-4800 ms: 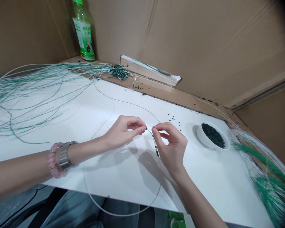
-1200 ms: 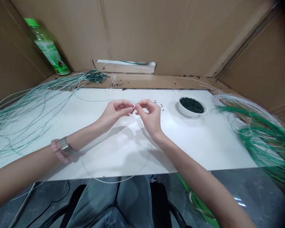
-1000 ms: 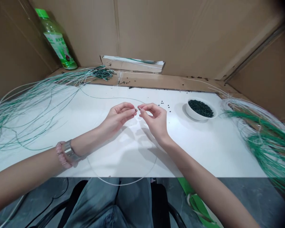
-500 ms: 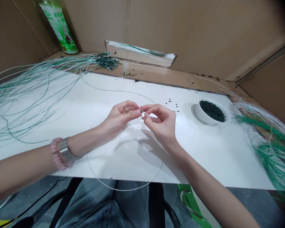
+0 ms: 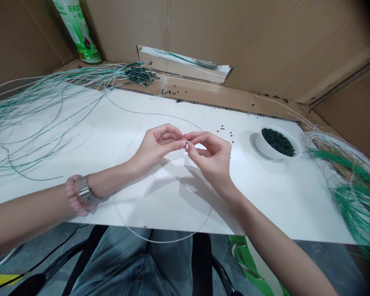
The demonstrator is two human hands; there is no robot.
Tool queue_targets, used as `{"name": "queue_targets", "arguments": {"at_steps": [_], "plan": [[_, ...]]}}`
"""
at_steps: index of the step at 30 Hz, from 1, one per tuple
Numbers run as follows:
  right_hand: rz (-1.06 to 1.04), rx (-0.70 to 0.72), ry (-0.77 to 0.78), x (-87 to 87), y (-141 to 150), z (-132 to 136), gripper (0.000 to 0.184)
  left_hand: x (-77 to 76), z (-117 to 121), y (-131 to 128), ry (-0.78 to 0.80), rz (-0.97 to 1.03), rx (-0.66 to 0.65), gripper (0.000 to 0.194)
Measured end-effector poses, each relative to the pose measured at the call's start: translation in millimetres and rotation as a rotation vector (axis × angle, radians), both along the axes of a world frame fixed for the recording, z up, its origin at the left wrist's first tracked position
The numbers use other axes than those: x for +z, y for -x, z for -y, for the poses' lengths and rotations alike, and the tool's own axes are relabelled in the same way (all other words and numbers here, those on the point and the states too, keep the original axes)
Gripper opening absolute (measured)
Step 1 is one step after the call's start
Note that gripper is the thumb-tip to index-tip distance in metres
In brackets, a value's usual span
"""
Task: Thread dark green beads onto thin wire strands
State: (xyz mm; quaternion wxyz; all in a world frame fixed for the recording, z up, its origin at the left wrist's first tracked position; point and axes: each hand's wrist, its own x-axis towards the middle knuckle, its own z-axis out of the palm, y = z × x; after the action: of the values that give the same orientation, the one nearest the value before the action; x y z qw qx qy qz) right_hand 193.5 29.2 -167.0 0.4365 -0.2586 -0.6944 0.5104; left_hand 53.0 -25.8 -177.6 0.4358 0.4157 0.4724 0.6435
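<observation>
My left hand (image 5: 158, 144) and my right hand (image 5: 211, 158) meet fingertip to fingertip over the white tabletop (image 5: 89, 135). Both pinch the same thin pale wire (image 5: 160, 240), which loops down past the table's front edge and arcs away toward the back. A tiny dark bead seems to sit between the fingertips; it is too small to be sure. A bracelet and a metal band circle my left wrist (image 5: 80, 195).
A white bowl of dark green beads (image 5: 277, 143) stands at the right. Loose beads (image 5: 226, 131) lie near it. Bundles of green and white wires spread at the left (image 5: 33, 107) and right (image 5: 351, 181). A green bottle (image 5: 78, 28) stands in the back-left cardboard corner.
The short beaded length hanging by my right hand 4.8 s ago is gone from sight. My fingertips have closed together on the wire. The view tilted and shifted.
</observation>
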Motion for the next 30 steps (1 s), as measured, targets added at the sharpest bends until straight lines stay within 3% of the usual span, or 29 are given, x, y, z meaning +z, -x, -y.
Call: {"name": "queue_targets", "arguments": {"at_steps": [7, 11, 15, 24, 30], "plan": [[0.017, -0.041, -0.043, 5.7, -2.4, -3.0, 0.006, 7.3, 0.0, 0.1, -0.044, -0.098, 0.104, 0.017], [0.118, -0.11, -0.176, 10.9, -5.7, -2.6, 0.008, 10.2, 0.5, -0.4, -0.05, -0.176, 0.152, 0.019], [0.191, -0.099, -0.305, 11.2, -6.6, -1.4, 0.009, 11.3, 1.2, -0.7, -0.056, -0.216, 0.142, 0.019], [0.222, -0.102, -0.393, 8.6, -5.4, -4.1, 0.008, 8.4, 0.2, 1.9, -0.126, -0.226, 0.119, 0.02], [0.259, -0.105, -0.59, 4.2, -6.4, -8.1, 0.008, 3.4, -1.6, 6.8, -0.206, -0.345, 0.1, 0.017]]}}
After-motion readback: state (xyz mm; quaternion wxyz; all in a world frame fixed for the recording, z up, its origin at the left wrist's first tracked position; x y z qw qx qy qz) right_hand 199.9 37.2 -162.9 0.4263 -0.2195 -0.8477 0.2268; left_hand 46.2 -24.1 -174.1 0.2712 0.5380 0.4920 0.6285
